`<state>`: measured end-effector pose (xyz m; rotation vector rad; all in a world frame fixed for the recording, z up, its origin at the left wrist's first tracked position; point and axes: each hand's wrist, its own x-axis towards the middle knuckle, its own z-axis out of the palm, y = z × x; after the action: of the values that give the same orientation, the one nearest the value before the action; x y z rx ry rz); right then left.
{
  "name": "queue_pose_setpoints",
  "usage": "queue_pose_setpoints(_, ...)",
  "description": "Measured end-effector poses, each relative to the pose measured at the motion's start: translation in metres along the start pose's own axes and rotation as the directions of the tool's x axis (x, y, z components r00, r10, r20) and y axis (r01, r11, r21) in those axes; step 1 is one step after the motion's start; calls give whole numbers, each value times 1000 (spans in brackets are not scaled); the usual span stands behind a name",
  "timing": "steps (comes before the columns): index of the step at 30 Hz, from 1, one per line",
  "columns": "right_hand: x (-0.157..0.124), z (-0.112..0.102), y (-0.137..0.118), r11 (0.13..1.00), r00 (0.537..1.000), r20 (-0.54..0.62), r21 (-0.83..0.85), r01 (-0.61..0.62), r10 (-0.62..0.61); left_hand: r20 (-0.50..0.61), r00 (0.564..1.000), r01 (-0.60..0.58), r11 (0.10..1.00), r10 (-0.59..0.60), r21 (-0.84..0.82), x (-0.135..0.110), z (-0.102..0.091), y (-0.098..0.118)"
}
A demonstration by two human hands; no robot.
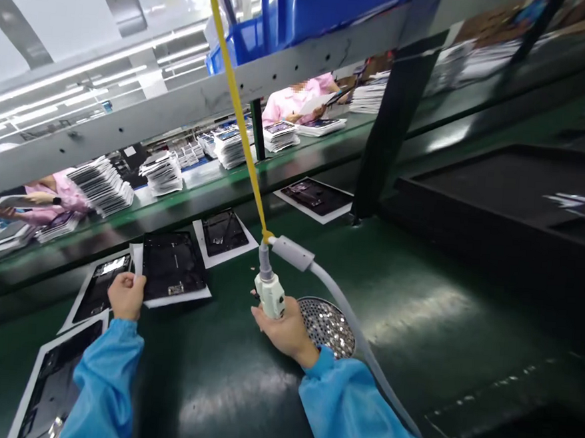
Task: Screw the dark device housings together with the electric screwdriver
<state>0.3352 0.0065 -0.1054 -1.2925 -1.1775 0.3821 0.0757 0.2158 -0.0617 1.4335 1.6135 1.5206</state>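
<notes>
My right hand grips a white electric screwdriver that hangs from a yellow cord and trails a grey hose. Just behind that hand lies a round perforated metal dish holding small screws. My left hand is closed on the near left edge of a black device panel on a white sheet, on the green belt. Both arms wear blue sleeves.
More black panels on white sheets lie along the green conveyor. A black post stands at centre right, a black tray at right. Across the belt, people in pink work beside stacks of parts.
</notes>
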Motion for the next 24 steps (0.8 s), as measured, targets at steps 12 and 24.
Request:
queue_pose_setpoints(12, -6, 3, 4, 999, 999, 34, 16, -31, 30, 270, 953, -254, 857, 141, 449, -7, 3, -78)
queue_pose_setpoints(24, -5, -19, -15, 991, 985, 121, 68, 119, -127, 455, 879, -387, 769, 142, 509, -76, 14, -70)
